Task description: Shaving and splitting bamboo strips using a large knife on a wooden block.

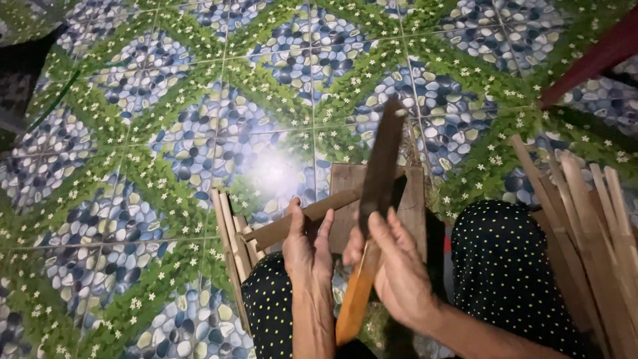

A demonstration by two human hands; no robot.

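Head view: a flat wooden stick [302, 219] lies slanted above a small wooden block [359, 193] between the knees, pinched in the left hand [307, 249]. The right hand [392, 266] is wrapped around the orange handle of a long dark knife [380, 179], its blade resting on the stick. More sticks [585, 219] are stacked at right, over a pebble-patterned tiled floor [166, 133].

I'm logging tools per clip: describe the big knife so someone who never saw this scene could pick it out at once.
Start at the patterned pebble-and-flower tile floor and move to the person's knees in dotted fabric. Between them, over a wooden block, the right hand grips the knife. Unlike the pale wooden sticks around it, it has a long dark blade and an orange-brown handle.
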